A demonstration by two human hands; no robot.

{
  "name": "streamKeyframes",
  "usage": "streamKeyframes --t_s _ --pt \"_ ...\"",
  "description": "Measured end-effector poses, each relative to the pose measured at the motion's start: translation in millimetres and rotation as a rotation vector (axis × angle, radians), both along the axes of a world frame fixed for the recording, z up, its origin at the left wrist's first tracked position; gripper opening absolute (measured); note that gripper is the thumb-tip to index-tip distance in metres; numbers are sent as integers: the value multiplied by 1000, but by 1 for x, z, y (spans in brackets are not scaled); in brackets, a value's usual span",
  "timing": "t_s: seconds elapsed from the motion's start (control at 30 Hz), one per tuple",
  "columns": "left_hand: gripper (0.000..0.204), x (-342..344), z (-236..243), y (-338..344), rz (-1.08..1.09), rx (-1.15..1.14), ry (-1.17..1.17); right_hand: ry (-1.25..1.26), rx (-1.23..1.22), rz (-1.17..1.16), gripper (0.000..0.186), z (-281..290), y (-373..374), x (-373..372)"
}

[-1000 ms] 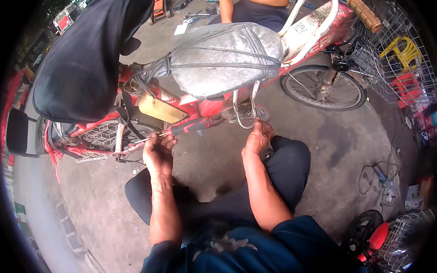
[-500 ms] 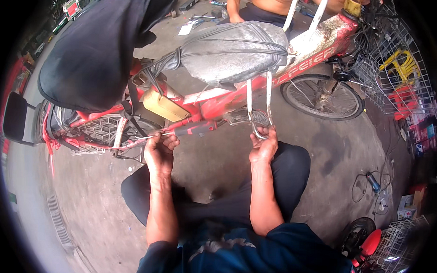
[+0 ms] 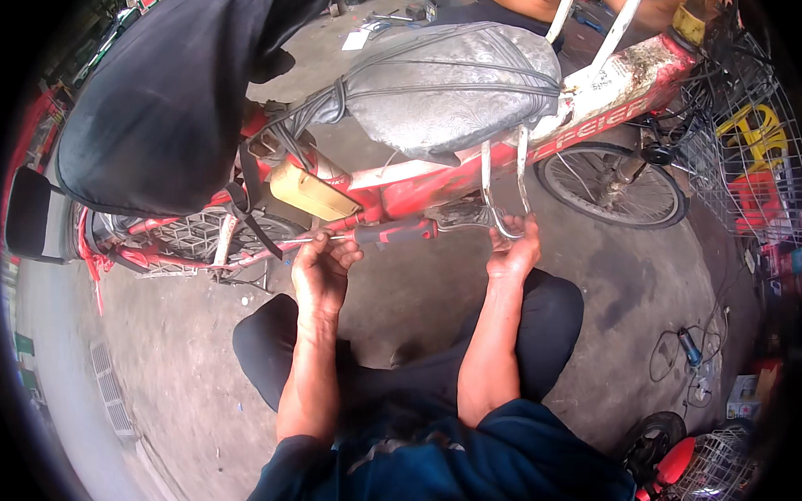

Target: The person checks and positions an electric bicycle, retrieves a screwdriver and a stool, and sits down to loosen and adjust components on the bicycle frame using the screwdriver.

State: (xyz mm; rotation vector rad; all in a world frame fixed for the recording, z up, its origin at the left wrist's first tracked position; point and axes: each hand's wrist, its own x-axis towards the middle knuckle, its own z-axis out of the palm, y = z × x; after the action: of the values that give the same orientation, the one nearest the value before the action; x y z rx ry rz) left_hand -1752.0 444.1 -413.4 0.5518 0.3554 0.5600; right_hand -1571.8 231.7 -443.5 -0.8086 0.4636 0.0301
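Note:
A red electric bicycle (image 3: 420, 196) stands across in front of me. My left hand (image 3: 323, 270) is closed near its lower frame, the fingers pinching the thin metal shaft of a screwdriver (image 3: 397, 232). The screwdriver lies nearly level, its red and black handle toward the right. My right hand (image 3: 516, 248) curls its fingers round the lower bend of a white metal bar (image 3: 487, 178) that hangs below the seat. This grey seat (image 3: 451, 89) is bound with dark cords. A yellow box-shaped part (image 3: 313, 193) sits on the frame above my left hand.
A black cover (image 3: 159, 109) drapes over the bicycle's left end. The wheel (image 3: 611, 185) and wire basket (image 3: 762, 157) are at the right. Another person's bare torso (image 3: 524, 0) shows beyond the seat. A corded dark blue tool (image 3: 689, 346) lies on the floor at right.
The whole view has shifted, so the bicycle and both hands appear farther right. Both hands keep their hold, and the screwdriver handle shows slightly closer to my right hand.

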Motion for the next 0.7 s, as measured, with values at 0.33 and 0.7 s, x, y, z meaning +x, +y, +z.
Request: streamKeyframes --t_s 0.33,0.7 --pt "16 4 2 -4 12 24 75 -47 -124 -102 36 -5 11 16" --pt "16 -3 0 3 3 39 15 -99 -6 -32 28 8 -4 1"
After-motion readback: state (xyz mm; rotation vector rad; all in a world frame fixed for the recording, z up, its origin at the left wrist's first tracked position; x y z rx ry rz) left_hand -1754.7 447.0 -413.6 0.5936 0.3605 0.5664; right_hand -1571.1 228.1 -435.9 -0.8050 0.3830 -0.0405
